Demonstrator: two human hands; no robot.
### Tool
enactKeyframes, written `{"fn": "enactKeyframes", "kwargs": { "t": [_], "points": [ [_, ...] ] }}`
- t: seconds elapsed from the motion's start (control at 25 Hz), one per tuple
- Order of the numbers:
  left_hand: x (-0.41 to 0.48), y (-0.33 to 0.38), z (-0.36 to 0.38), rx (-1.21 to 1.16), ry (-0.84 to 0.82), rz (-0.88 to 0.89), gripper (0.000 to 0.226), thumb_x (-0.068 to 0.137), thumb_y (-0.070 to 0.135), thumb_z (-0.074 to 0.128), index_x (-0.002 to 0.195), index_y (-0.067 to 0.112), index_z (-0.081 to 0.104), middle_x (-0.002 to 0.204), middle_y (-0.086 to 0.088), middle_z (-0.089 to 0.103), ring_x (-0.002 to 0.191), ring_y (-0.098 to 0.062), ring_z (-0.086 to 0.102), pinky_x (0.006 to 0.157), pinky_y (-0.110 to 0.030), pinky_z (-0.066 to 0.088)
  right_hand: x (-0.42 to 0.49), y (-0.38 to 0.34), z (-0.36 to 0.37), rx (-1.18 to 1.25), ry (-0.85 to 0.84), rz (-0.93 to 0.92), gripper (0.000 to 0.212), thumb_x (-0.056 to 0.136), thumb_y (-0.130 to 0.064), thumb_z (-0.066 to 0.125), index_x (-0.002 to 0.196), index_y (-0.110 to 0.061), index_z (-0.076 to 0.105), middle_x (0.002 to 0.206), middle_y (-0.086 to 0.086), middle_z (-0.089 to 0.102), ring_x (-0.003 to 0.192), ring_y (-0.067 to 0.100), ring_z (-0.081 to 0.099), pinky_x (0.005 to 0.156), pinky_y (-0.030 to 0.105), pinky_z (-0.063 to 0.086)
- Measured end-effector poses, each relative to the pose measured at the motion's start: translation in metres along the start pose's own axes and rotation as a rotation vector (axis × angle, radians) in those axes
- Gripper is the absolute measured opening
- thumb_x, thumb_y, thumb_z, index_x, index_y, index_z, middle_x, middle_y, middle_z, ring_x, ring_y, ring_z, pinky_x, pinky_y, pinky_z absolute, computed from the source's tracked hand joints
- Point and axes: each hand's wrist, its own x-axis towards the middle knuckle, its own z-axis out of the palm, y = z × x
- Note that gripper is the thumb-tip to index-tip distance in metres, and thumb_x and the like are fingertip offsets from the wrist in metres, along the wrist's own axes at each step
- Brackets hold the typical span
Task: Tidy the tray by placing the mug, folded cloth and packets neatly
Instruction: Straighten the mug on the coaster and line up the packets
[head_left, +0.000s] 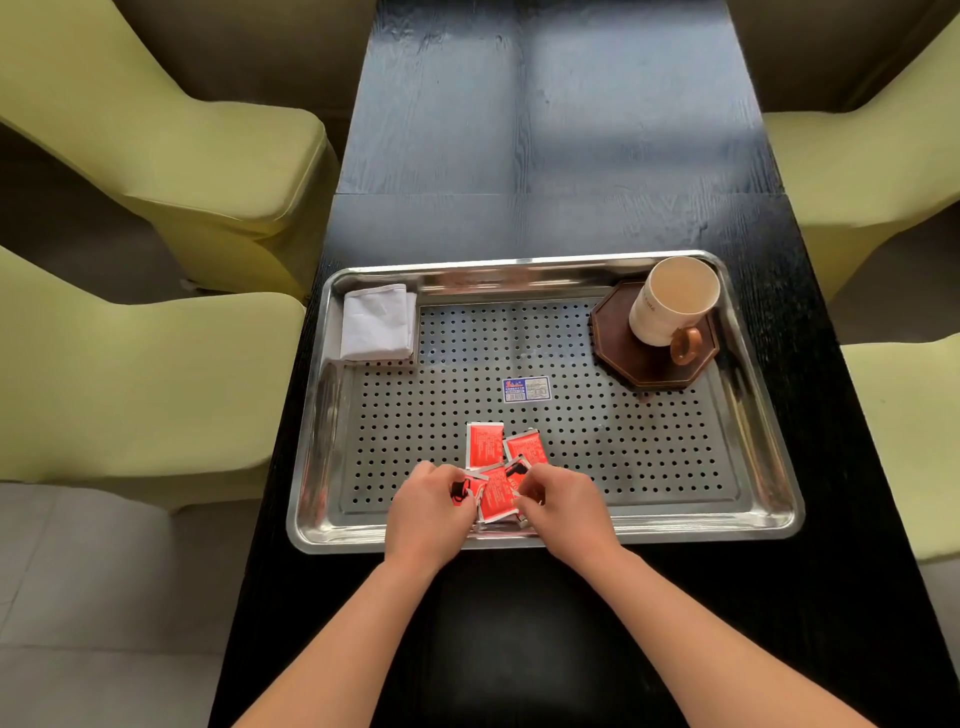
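A steel tray with a perforated floor lies on the dark table. Several red packets are bunched at its near middle edge. My left hand pinches a packet on the left of the bunch, and my right hand pinches one on the right. A white folded cloth rests in the far left corner. In the far right corner, a cream mug with a brown handle stands on a dark octagonal coaster.
The black wooden table runs away from me. Yellow-green chairs flank it on both sides. A blue and white sticker lies on the tray floor's middle.
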Motion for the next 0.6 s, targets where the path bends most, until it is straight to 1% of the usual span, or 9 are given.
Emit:
{"fn": "enactKeyframes", "kwargs": {
  "t": [0.08, 0.16, 0.2, 0.28, 0.36, 0.4, 0.44, 0.52, 0.6],
  "points": [
    [0.001, -0.004, -0.002, 0.044, -0.032, -0.004, 0.032, 0.083, 0.037, 0.07, 0.113, 0.026, 0.066, 0.09, 0.008, 0.049, 0.077, -0.011, 0.055, 0.065, -0.025, 0.04, 0.0, 0.0, -0.002, -0.031, 0.02, 0.052, 0.023, 0.082, -0.048, 0.07, 0.087, -0.026, 0.066, 0.085, -0.01, 0.068, 0.08, 0.014, 0.063, 0.069, 0.032, 0.051],
    [0.001, -0.002, -0.003, 0.074, -0.07, -0.007, 0.036, 0.082, 0.038, 0.071, 0.116, 0.028, 0.063, 0.093, 0.006, 0.05, 0.079, -0.012, 0.056, 0.067, -0.027, 0.045, 0.002, -0.007, 0.004, -0.152, 0.031, 0.076, 0.038, 0.076, -0.062, 0.067, 0.086, -0.025, 0.065, 0.085, -0.01, 0.064, 0.081, 0.013, 0.061, 0.065, 0.031, 0.048],
    [0.0, -0.001, -0.003, 0.096, -0.085, -0.003, 0.037, 0.083, 0.038, 0.07, 0.117, 0.028, 0.062, 0.095, 0.006, 0.05, 0.081, -0.013, 0.057, 0.068, -0.028, 0.047, 0.003, -0.013, 0.008, -0.215, 0.035, 0.074, 0.041, 0.075, -0.063, 0.067, 0.085, -0.024, 0.066, 0.085, -0.008, 0.064, 0.083, 0.015, 0.061, 0.065, 0.031, 0.048],
    [0.0, 0.001, -0.003, 0.136, -0.093, 0.0, 0.037, 0.084, 0.038, 0.067, 0.118, 0.027, 0.059, 0.098, 0.004, 0.052, 0.082, -0.016, 0.058, 0.069, -0.03, 0.049, 0.005, -0.024, 0.016, -0.269, 0.032, 0.073, 0.03, 0.081, -0.05, 0.067, 0.087, -0.021, 0.069, 0.089, -0.003, 0.067, 0.088, 0.019, 0.063, 0.07, 0.034, 0.052],
    [0.001, 0.001, -0.003, 0.154, -0.083, -0.008, 0.038, 0.084, 0.04, 0.067, 0.118, 0.027, 0.056, 0.1, 0.002, 0.055, 0.085, -0.017, 0.059, 0.069, -0.031, 0.049, 0.007, -0.026, 0.019, -0.182, 0.033, 0.125, 0.017, 0.085, -0.037, 0.064, 0.087, -0.022, 0.072, 0.093, -0.002, 0.068, 0.091, 0.02, 0.064, 0.074, 0.034, 0.054],
    [0.002, 0.0, -0.003, 0.165, -0.074, -0.009, 0.039, 0.084, 0.041, 0.067, 0.118, 0.027, 0.056, 0.101, 0.002, 0.056, 0.088, -0.017, 0.059, 0.07, -0.031, 0.049, 0.007, -0.024, 0.018, -0.144, 0.041, 0.148, 0.017, 0.085, -0.038, 0.064, 0.086, -0.023, 0.072, 0.094, -0.003, 0.067, 0.091, 0.019, 0.063, 0.074, 0.034, 0.054],
    [0.002, -0.001, -0.003, 0.178, -0.062, -0.007, 0.039, 0.084, 0.042, 0.067, 0.118, 0.026, 0.056, 0.101, 0.002, 0.057, 0.09, -0.017, 0.058, 0.071, -0.031, 0.05, 0.007, -0.022, 0.017, -0.154, 0.058, 0.143, 0.021, 0.084, -0.044, 0.066, 0.086, -0.023, 0.072, 0.093, -0.005, 0.066, 0.091, 0.018, 0.062, 0.076, 0.035, 0.053],
    [0.002, -0.002, -0.001, 0.191, -0.044, -0.002, 0.039, 0.084, 0.042, 0.068, 0.116, 0.025, 0.057, 0.1, 0.002, 0.058, 0.092, -0.017, 0.057, 0.072, -0.031, 0.049, 0.008, -0.022, 0.017, -0.296, 0.084, 0.101, 0.039, 0.079, -0.061, 0.066, 0.087, -0.023, 0.069, 0.091, -0.005, 0.063, 0.09, 0.018, 0.06, 0.079, 0.036, 0.052],
    [0.001, -0.001, 0.0, 0.187, -0.053, -0.009, 0.038, 0.084, 0.043, 0.068, 0.115, 0.024, 0.057, 0.099, 0.002, 0.057, 0.091, -0.017, 0.057, 0.071, -0.03, 0.048, 0.01, -0.028, 0.019, -0.389, 0.076, 0.099, 0.044, 0.077, -0.064, 0.066, 0.09, -0.023, 0.068, 0.093, -0.004, 0.065, 0.092, 0.019, 0.06, 0.082, 0.037, 0.049]
  ]
}}
